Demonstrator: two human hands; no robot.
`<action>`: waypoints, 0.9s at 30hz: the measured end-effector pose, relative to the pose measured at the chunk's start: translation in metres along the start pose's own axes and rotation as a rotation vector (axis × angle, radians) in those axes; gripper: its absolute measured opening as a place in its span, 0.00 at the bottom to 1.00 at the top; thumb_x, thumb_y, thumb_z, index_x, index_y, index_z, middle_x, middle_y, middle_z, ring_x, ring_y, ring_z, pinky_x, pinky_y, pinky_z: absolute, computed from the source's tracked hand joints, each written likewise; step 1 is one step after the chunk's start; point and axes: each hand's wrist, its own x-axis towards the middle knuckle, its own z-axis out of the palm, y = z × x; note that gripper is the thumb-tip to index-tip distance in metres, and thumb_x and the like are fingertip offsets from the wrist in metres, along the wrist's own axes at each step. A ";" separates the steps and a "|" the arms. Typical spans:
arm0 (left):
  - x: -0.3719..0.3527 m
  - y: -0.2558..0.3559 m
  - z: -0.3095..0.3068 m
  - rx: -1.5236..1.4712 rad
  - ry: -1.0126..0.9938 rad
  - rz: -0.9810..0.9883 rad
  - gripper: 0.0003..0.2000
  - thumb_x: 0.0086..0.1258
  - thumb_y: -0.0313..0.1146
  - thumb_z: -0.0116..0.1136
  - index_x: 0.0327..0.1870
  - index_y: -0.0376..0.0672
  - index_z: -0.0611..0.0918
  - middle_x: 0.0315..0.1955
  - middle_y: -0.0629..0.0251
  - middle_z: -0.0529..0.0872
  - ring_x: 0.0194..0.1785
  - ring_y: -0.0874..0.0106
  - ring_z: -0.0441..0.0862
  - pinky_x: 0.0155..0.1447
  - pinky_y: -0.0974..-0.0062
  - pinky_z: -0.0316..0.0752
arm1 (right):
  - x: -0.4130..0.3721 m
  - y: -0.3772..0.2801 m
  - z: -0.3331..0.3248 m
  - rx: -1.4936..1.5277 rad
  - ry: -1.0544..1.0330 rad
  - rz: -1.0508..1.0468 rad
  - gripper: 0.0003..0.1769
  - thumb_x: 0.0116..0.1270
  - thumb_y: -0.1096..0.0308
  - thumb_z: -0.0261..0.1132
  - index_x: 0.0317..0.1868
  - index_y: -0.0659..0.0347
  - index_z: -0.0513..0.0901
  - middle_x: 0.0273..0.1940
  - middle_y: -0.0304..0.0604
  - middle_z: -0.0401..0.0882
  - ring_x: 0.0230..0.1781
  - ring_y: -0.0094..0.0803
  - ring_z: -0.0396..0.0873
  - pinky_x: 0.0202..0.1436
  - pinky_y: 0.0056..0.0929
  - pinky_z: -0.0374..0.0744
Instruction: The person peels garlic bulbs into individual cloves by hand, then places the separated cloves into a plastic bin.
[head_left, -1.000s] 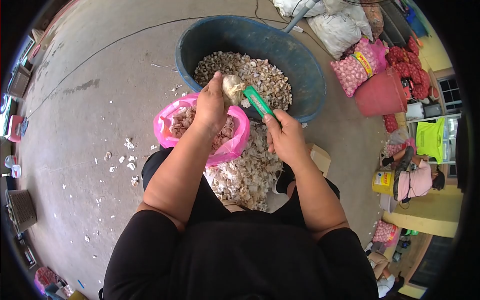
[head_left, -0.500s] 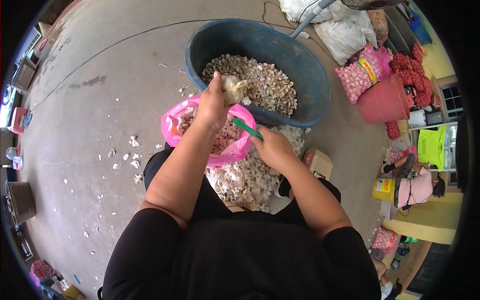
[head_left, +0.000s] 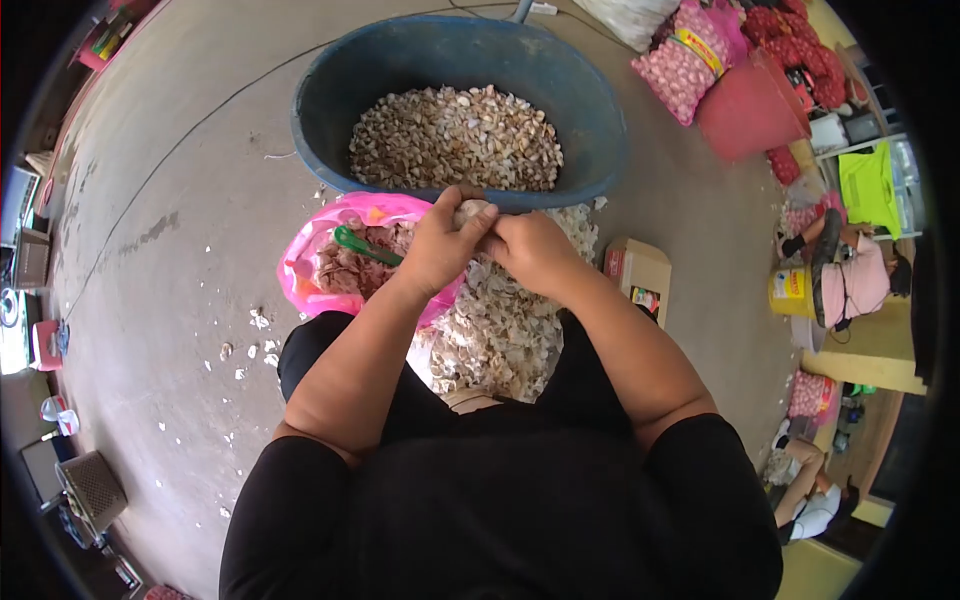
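Note:
My left hand [head_left: 440,245] is closed on a garlic bulb [head_left: 470,211] just past the near rim of the blue tub. My right hand [head_left: 538,252] meets it there, its fingers bent and pressed against the same bulb, which they partly cover. A green handle [head_left: 366,246] lies over the pink plastic bag [head_left: 300,270], its far end hidden by my left hand and wrist. Reddish-brown skins or pieces fill the bag. Loose garlic cloves [head_left: 455,140] cover the bottom of the blue tub [head_left: 590,120].
A heap of pale garlic skins [head_left: 495,335] lies between my legs. An open cardboard box [head_left: 640,270] stands at right. Beyond are a red bucket [head_left: 752,108], a pink mesh sack [head_left: 683,70] and a seated person [head_left: 860,275]. Skin scraps dot the floor at left.
The green-handled tool has left my right hand and now lies over the pink bag. My hands have come together on the bulb. The view has shifted, too.

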 end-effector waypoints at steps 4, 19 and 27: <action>0.006 -0.001 0.010 -0.094 -0.088 -0.268 0.13 0.67 0.39 0.47 0.40 0.37 0.74 0.29 0.67 0.77 0.32 0.76 0.75 0.35 0.81 0.73 | -0.012 0.013 0.004 0.530 0.042 0.061 0.13 0.58 0.67 0.59 0.22 0.69 0.76 0.14 0.45 0.72 0.14 0.35 0.72 0.20 0.31 0.68; 0.033 -0.028 0.019 -0.783 0.025 -0.507 0.12 0.68 0.39 0.43 0.43 0.40 0.73 0.38 0.63 0.78 0.42 0.70 0.77 0.44 0.71 0.73 | -0.014 0.095 0.000 -0.141 -0.365 0.526 0.28 0.65 0.47 0.47 0.30 0.66 0.78 0.26 0.56 0.76 0.33 0.52 0.75 0.39 0.38 0.72; 0.030 -0.054 0.054 -0.455 0.121 -0.349 0.16 0.70 0.43 0.40 0.45 0.39 0.70 0.33 0.66 0.75 0.35 0.75 0.74 0.40 0.77 0.71 | -0.006 0.063 0.029 0.444 0.231 0.398 0.17 0.65 0.54 0.51 0.38 0.61 0.71 0.23 0.55 0.76 0.29 0.53 0.76 0.31 0.44 0.72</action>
